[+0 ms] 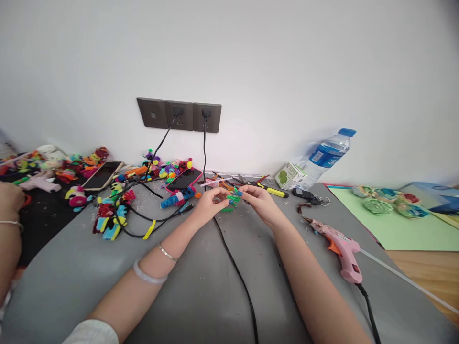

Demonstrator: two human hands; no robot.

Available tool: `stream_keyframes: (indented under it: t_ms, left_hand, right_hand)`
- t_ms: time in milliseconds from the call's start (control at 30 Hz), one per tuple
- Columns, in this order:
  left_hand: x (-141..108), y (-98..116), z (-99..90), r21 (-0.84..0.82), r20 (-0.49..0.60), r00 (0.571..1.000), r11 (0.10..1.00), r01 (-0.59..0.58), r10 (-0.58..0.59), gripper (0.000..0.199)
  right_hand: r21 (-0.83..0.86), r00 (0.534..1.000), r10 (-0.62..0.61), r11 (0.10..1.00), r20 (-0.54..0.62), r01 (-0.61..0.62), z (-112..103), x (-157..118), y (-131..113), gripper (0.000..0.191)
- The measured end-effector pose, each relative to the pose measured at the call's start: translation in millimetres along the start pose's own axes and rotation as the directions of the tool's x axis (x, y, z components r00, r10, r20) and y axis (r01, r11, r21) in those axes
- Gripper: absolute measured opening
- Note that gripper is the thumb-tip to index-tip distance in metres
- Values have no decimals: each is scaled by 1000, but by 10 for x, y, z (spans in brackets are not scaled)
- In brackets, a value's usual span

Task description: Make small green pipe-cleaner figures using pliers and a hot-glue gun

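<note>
My left hand (pixel 210 204) and my right hand (pixel 258 199) meet over the grey mat (pixel 201 286), both pinching a small green and blue pipe-cleaner piece (pixel 233 198) between the fingertips. Two bracelets sit on my left wrist. A black cable (pixel 233 267) runs along the mat between my forearms. A pink glue gun (pixel 340 246) lies to the right of my right arm.
Colourful pipe-cleaner figures (pixel 111 210) litter the left side, with two phones (pixel 102 175) (pixel 183 179). A wall socket panel (pixel 179 115) holds two plugs. Scissors (pixel 251 182), a yellow cutter (pixel 274 192), keys (pixel 308 194), a water bottle (pixel 326 155) and green paper (pixel 394 220) lie right. Another person's hand (pixel 9 200) is at far left.
</note>
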State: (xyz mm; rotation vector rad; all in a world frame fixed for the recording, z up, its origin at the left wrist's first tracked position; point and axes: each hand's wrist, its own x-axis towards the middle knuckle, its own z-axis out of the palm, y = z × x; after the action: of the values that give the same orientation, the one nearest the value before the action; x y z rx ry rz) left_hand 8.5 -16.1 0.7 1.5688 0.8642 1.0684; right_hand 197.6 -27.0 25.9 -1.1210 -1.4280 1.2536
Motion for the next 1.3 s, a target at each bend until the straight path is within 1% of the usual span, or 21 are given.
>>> stream_keyframes:
  t_ms: [167,400,700,933,1300]
  left_hand:
    - [-7,5,5,-1,-1,1000,1000,3,-3,23]
    - [-14,25,10,-9,-2,1000,1000,-3,3,25]
    - [-5,0,6,-23,-3,1000,1000,1,-1,24]
    - [-12,36,3,-13,-3,1000,1000,3,-3,25]
    - [-10,3,-5,-25,-13,999,999,35,-35,29]
  right_hand:
    - [28,999,-18,999,37,17,16,-14,-18,32]
    - [17,999,-5,1000,51,4,40,-30,-49,35]
    - [-14,998,-18,1000,60,19,37,-31,-35,34]
    - [7,998,-30,1000,56,29,43,-39,-41,34]
    - [-49,997,-18,999,79,21,31,-46,-43,35]
